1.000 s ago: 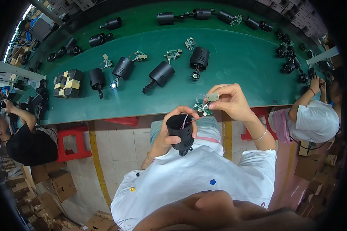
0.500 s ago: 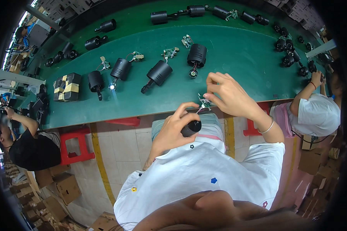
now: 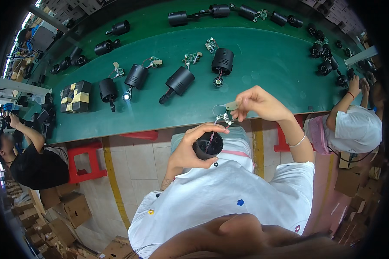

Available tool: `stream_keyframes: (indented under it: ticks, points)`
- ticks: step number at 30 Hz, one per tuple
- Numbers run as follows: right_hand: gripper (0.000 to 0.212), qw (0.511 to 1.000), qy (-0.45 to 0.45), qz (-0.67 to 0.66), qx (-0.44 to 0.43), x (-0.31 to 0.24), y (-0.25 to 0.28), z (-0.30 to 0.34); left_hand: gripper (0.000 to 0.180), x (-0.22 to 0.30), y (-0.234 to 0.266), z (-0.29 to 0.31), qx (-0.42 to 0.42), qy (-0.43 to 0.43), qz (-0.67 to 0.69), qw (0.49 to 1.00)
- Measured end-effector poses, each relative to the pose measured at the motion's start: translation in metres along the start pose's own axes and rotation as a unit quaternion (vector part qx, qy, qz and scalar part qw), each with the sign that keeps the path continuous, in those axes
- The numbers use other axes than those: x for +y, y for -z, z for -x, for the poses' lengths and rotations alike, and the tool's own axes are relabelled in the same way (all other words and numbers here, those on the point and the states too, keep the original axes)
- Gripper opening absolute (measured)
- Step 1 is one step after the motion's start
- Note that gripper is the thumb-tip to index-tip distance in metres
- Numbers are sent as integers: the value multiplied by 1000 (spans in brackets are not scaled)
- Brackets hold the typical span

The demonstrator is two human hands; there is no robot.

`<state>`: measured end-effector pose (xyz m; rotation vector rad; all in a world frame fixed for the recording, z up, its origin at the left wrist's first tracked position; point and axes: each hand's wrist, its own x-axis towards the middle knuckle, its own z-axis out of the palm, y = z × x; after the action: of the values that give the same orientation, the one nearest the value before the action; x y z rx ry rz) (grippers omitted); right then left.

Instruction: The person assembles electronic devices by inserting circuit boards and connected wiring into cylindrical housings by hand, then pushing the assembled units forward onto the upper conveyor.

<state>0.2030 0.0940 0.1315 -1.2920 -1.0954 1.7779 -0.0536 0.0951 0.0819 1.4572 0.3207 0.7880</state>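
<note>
My left hand (image 3: 189, 149) is wrapped round a black cylindrical housing (image 3: 208, 147), held above my lap with its open end facing up. Thin wires run out of that opening to a small circuit board (image 3: 224, 119) hanging just past the table's near edge. My right hand (image 3: 261, 103) pinches a small pale flat piece (image 3: 231, 105), which a thin looped wire seems to join to the board. The fingertips partly cover this piece, so its kind is unclear. Beyond my hands, a similar black housing (image 3: 222, 60) lies on the green table with its wires and board out.
More black housings (image 3: 180, 81) with boards rest across the green table (image 3: 155, 116). A black block with yellow tape (image 3: 75, 97) sits at the left. A co-worker in white (image 3: 354, 129) is at the right, another in black (image 3: 39, 166) at the left, near a red stool (image 3: 86, 162).
The housing in my left hand has tilted so its open end now shows. My right hand has come down slightly, and the pale flat piece is now visible in its fingers.
</note>
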Motion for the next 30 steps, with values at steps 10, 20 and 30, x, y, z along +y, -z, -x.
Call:
stream_keyframes:
  ticks: [10,20,30]
  points:
    - [8,983,175,41,-34,13,-21,-31,64,1,-8,-2,-130,-13,-2,991]
    - [10,990,128,26,-45,12,-18,-18,62,8,-11,1,-4,-17,-60,998]
    - [11,990,118,-76,31,23,-21,-10,72,-7,-14,0,21,-50,-127,991]
